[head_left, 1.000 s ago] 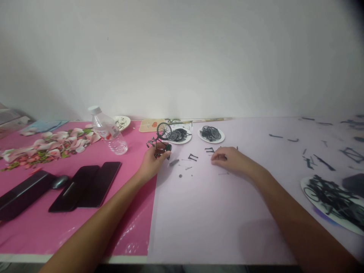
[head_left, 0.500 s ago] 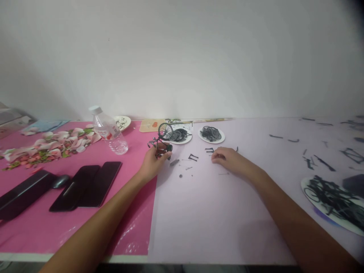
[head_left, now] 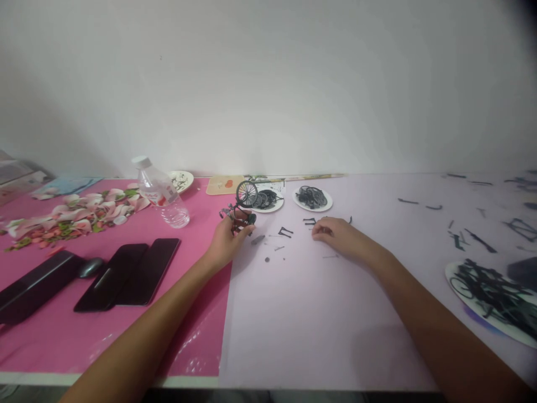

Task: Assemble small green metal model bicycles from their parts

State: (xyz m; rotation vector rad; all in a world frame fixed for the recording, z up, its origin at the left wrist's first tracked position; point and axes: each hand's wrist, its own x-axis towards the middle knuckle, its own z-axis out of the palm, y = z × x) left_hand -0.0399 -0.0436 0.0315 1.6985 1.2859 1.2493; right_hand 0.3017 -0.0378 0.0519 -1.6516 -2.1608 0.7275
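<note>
Miniature bicycle [head_left: 235, 212] edged right, pinched in left hand [head_left: 224, 240]; grip clear of spoked wheel [head_left: 246, 193]; right hand [head_left: 338, 233] curled, pinch unclear.

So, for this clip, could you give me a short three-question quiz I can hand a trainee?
1. Multiple choice: what does the left hand hold?
A) a phone
B) a small dark bicycle model
C) a spoon

2. True or false: the clear bottle stands on the pink covering.

3. Fill in, left or right: of the two side-by-side white plates of dark parts beyond the hands, the right hand is nearer the ____ one.

Key: 1. B. 2. True. 3. Right.
</note>
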